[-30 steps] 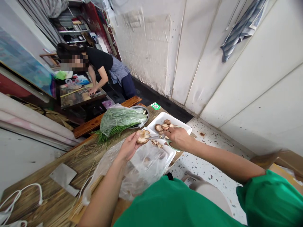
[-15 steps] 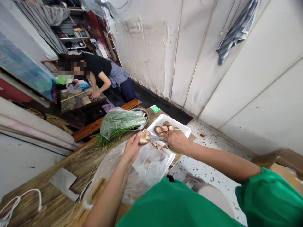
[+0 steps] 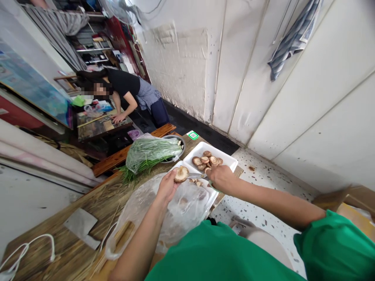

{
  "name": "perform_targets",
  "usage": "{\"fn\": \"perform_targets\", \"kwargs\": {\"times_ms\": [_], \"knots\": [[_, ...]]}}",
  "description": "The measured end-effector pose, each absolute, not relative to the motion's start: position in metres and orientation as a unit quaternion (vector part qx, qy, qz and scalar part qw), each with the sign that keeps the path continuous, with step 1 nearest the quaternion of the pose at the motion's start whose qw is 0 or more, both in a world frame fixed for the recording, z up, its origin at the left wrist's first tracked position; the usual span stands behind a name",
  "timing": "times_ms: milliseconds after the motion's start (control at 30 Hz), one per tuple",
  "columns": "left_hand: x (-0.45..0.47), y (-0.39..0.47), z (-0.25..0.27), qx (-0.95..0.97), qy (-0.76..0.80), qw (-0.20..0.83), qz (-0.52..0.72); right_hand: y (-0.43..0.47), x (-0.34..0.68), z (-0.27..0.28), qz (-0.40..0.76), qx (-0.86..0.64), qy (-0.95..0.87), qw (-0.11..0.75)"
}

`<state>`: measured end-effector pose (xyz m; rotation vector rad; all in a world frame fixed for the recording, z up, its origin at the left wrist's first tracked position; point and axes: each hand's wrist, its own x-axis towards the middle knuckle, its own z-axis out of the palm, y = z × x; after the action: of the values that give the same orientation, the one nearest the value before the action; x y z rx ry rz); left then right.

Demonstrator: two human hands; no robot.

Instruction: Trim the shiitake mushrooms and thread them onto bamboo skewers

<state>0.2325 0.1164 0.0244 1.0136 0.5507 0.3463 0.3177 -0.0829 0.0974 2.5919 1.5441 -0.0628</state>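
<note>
Pinched in my left hand point(image 3: 167, 186) is a mushroom point(image 3: 181, 174), its pale underside turned up. My right hand point(image 3: 222, 178) is closed around the handles of a pair of scissors point(image 3: 197, 176); the blades point left and reach the edge of that mushroom. Beyond my right hand, several brown-capped mushrooms point(image 3: 205, 157) lie in a white tray point(image 3: 231, 162). Small cut stems point(image 3: 197, 182) lie below the scissors in a second white tray point(image 3: 212, 198). A clear plastic bag point(image 3: 175, 210) with some mushrooms visible through it spreads under my left forearm.
Green chives in plastic point(image 3: 152, 152) rest on a metal bowl point(image 3: 182, 145) at the table's far side. A cleaver point(image 3: 80, 226) and a white cable point(image 3: 32, 244) lie on the wooden table point(image 3: 38, 259) at left. Another person point(image 3: 124, 84) bends over a farther table.
The scissor blades, earlier across the mushroom's underside, are now at its edge and look closed together. The stem piece that stood on the mushroom is gone. The whole view has shifted slightly.
</note>
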Motion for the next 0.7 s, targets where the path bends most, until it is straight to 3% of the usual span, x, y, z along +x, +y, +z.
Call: {"fn": "perform_targets", "kwargs": {"times_ms": [167,700], "knots": [[0.24,0.113,0.02,0.466,0.251,0.798,0.288,-0.082,0.311,0.099,-0.042,0.878,0.476,0.013],[0.242,0.101,0.017,0.539,0.202,0.733,0.362,-0.056,0.294,0.086,-0.048,0.902,0.428,-0.02]]}}
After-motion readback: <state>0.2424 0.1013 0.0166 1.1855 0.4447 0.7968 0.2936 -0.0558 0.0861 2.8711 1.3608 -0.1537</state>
